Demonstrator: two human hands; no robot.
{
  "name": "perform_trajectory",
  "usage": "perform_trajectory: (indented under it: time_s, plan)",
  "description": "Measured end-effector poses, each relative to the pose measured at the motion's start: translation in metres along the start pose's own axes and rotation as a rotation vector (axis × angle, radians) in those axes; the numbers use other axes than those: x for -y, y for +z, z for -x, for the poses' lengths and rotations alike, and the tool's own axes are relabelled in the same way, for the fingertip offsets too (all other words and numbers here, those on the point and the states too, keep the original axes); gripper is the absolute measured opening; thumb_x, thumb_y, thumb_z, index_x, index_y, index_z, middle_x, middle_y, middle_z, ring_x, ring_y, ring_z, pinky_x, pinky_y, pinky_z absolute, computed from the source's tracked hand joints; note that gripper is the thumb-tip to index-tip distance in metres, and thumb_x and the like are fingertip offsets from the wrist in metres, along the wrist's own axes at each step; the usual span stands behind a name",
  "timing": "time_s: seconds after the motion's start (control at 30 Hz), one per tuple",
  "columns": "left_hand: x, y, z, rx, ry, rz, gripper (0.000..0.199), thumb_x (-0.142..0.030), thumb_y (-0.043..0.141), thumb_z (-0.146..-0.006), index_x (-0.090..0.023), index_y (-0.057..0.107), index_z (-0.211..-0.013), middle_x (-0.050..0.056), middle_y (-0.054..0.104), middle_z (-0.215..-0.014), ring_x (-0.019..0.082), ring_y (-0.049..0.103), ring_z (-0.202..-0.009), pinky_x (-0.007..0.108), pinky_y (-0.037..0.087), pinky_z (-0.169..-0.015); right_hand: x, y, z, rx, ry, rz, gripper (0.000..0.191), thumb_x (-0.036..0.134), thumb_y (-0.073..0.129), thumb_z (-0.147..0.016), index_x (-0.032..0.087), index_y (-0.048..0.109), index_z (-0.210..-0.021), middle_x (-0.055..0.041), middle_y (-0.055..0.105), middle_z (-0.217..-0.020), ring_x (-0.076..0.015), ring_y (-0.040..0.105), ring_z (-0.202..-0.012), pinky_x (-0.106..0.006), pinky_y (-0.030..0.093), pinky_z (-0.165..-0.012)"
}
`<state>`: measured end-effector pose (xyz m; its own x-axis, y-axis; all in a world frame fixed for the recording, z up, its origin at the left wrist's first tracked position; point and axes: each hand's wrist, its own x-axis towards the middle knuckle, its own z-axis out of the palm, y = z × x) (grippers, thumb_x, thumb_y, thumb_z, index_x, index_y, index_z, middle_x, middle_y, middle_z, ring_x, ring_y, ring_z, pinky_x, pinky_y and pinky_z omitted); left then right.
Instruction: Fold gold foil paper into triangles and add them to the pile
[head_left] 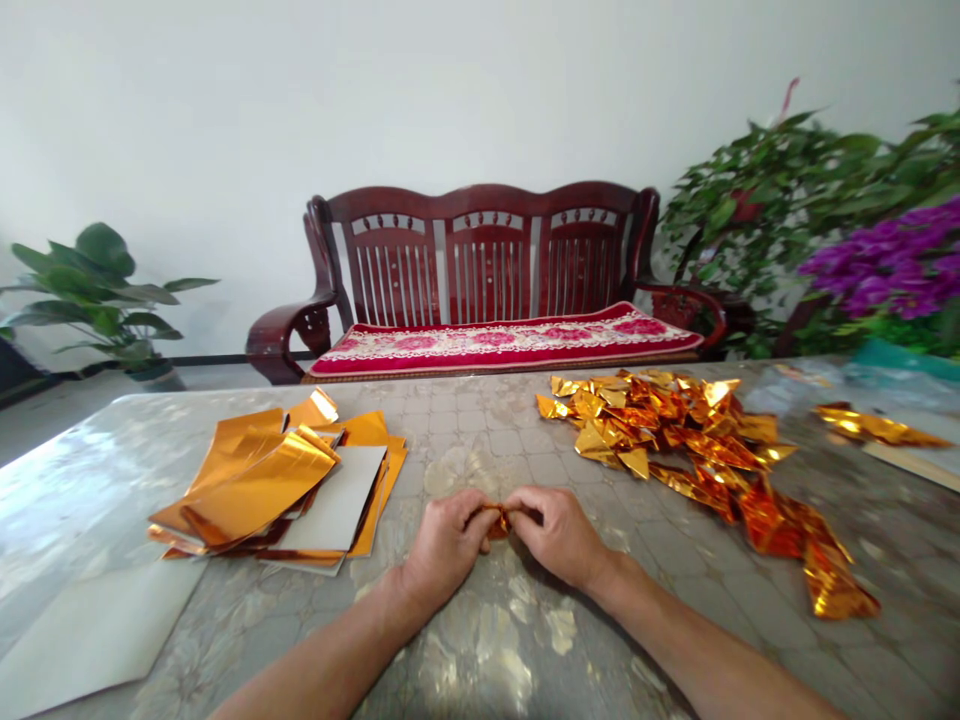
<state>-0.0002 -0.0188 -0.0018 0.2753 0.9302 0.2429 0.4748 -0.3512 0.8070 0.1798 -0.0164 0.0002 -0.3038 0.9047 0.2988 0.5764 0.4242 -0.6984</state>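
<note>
At the middle of the table, my left hand (450,540) and my right hand (561,530) face each other, fingertips almost meeting. Both pinch a small piece of gold foil paper (499,522), which shows between the thumbs and is mostly covered by my fingers. To the left lies a loose stack of flat gold foil sheets (259,480), some turned with the white back up. On the right is a heap of folded, twisted gold foil pieces (667,420), trailing towards the front right.
A patterned table (465,430) lies under everything. One pale sheet (97,630) rests at the front left. Another folded foil piece (881,427) lies at the far right near clear plastic. Behind stand a wooden bench (487,260), a potted plant (105,300) and purple flowers (892,260).
</note>
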Motion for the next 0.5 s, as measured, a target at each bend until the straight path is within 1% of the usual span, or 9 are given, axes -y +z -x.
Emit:
perform_trajectory:
  time_s: [0.13,0.23,0.3,0.5]
  plan:
    - [0.004,0.001,-0.002,-0.032,-0.061,0.062,0.021,-0.028,0.055,-0.089,-0.018,0.069,-0.076,-0.002,0.065,-0.059,0.01,0.06,-0.05,0.018,0.043,-0.053,-0.005,-0.002,-0.001,0.002,0.015,-0.044,0.02,0.015,0.052,-0.082,0.02,0.072,-0.08,0.0007,0.071,-0.07,-0.0137,0.063,-0.064,-0.022,0.042,-0.062]
    - [0.007,0.002,-0.003,-0.06,-0.092,0.118,0.019,-0.028,0.056,-0.088,-0.018,0.069,-0.079,-0.002,0.069,-0.064,0.01,0.061,-0.05,0.019,0.045,-0.053,-0.008,-0.001,-0.002,-0.007,0.025,-0.059,0.02,0.016,0.054,-0.083,0.021,0.073,-0.084,0.0007,0.072,-0.072,-0.0143,0.065,-0.066,-0.022,0.044,-0.063]
    - [0.007,0.002,-0.004,-0.072,-0.095,0.14,0.018,-0.028,0.057,-0.087,-0.018,0.069,-0.08,-0.002,0.07,-0.065,0.01,0.061,-0.05,0.018,0.045,-0.053,-0.01,-0.001,-0.003,-0.007,0.029,-0.062,0.021,0.016,0.054,-0.083,0.021,0.074,-0.086,0.0006,0.073,-0.074,-0.015,0.065,-0.067,-0.023,0.045,-0.064]
    - [0.005,0.001,-0.002,-0.106,-0.088,0.172,0.016,-0.027,0.058,-0.086,-0.019,0.07,-0.081,-0.003,0.069,-0.063,0.009,0.061,-0.048,0.017,0.045,-0.051,-0.011,-0.002,-0.004,-0.011,0.027,-0.08,0.027,0.015,0.054,-0.083,0.023,0.075,-0.098,0.0002,0.075,-0.083,-0.0165,0.068,-0.074,-0.024,0.048,-0.07]
